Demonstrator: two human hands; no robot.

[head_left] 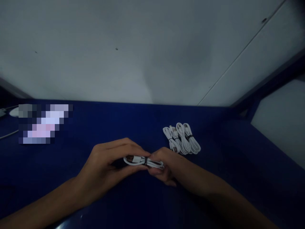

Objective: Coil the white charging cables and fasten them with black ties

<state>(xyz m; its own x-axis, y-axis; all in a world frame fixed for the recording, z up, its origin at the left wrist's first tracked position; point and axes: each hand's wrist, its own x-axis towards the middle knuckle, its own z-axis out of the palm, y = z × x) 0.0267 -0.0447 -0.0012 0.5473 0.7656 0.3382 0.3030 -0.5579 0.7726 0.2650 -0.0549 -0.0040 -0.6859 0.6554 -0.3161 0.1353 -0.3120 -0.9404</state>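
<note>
A coiled white cable (140,160) with a dark tie round its middle is held between both hands, just above the blue table (214,178). My left hand (109,162) curls round the cable's left end, fingers closed over it. The right end is pinched by my right hand (164,167) between thumb and fingers. Behind and to the right of my right hand lies a small pile of similar bundled white cables (182,138) on the table.
A white wall (119,47) rises behind the table's far edge. At the far left lie a blurred patch (44,124), a white object (14,111) and a thin white cord (8,135). A dark blue frame (269,82) runs along the right side.
</note>
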